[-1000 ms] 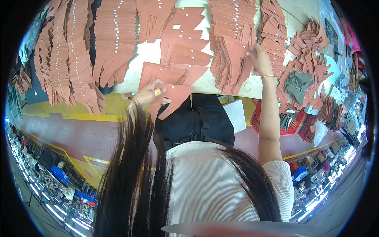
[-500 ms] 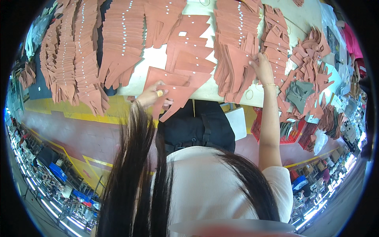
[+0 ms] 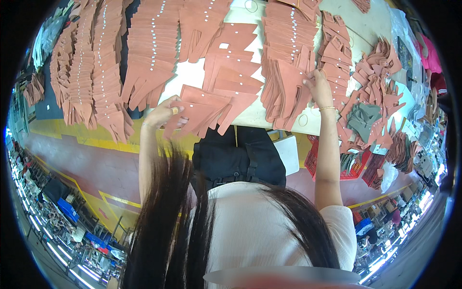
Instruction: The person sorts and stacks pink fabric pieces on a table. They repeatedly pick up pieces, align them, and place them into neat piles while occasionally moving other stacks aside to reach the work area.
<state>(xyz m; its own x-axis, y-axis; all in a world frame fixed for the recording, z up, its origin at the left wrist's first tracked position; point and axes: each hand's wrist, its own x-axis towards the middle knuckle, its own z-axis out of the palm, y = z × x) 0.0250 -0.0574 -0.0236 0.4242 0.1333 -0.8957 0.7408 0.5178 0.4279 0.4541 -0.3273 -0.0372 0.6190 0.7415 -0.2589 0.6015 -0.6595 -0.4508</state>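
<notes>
My left hand point(image 3: 163, 114), a ring on one finger, is closed on the left edge of a few reddish-brown cut leather-like pieces point(image 3: 204, 111) with small white labels. They hang partly over the table's front edge. Just behind them lies a fanned row of similar pieces point(image 3: 231, 58). My right hand point(image 3: 318, 90) is at the right edge of a stack of slotted reddish-brown pieces point(image 3: 284, 91). Its fingers are curled together with the tips against the stack; what they pinch is hidden. A thin yellowish rubber band point(image 3: 322, 73) shows by those fingertips.
More overlapping rows of labelled pieces point(image 3: 151, 53) cover the table point(image 3: 308, 123) at the left. On the right lie a loose heap of pieces point(image 3: 378, 79) and grey-green ones point(image 3: 363, 118). Below it stands a red crate point(image 3: 356, 171). A black bag-like item point(image 3: 240, 156) is against my front.
My left hand has moved left and slightly nearer, drawing the held pieces onto the front of the row. My right hand has stayed almost in place at the slotted stack.
</notes>
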